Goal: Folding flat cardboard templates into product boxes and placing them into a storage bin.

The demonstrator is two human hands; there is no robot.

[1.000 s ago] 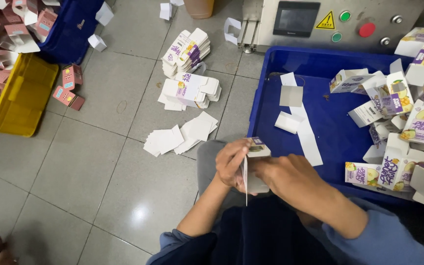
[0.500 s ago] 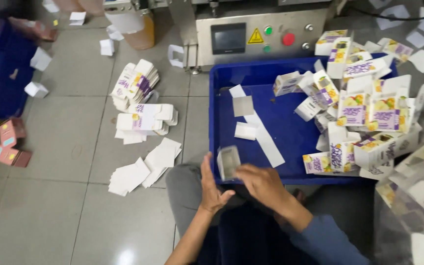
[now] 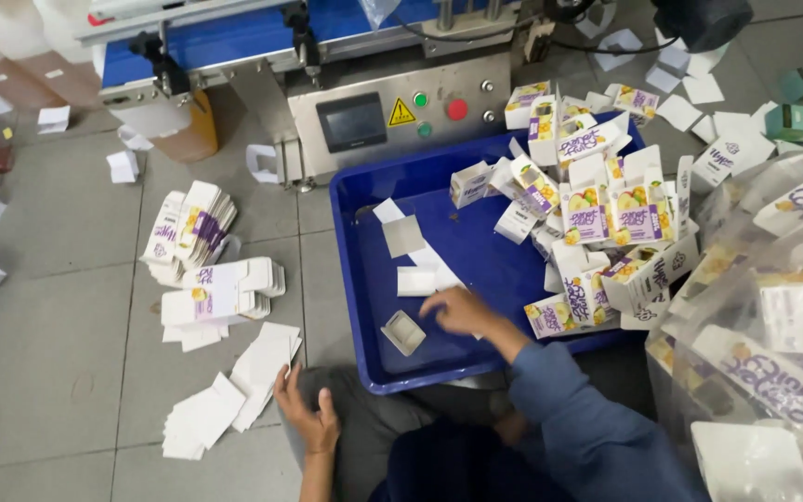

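A small folded white box (image 3: 403, 332) lies in the blue tray (image 3: 353, 279), near its front left corner. My right hand (image 3: 457, 311) hovers just to the right of it with fingers spread and nothing in it. My left hand (image 3: 309, 415) rests open on my knee, close to loose flat white cards (image 3: 234, 390) on the floor. A heap of folded purple-and-yellow fruit-printed boxes (image 3: 597, 223) fills the tray's right side. White paper strips (image 3: 406, 246) lie on the tray floor.
Stacks of flat box blanks (image 3: 206, 270) sit on the tiled floor to the left. A metal machine (image 3: 383, 112) with a screen and coloured buttons stands behind the tray. A clear bag of boxes (image 3: 773, 325) fills the right edge.
The small box that both hands held now lies in the blue tray. My right hand has let go of it and my left hand has dropped to my knee. The view shifted.
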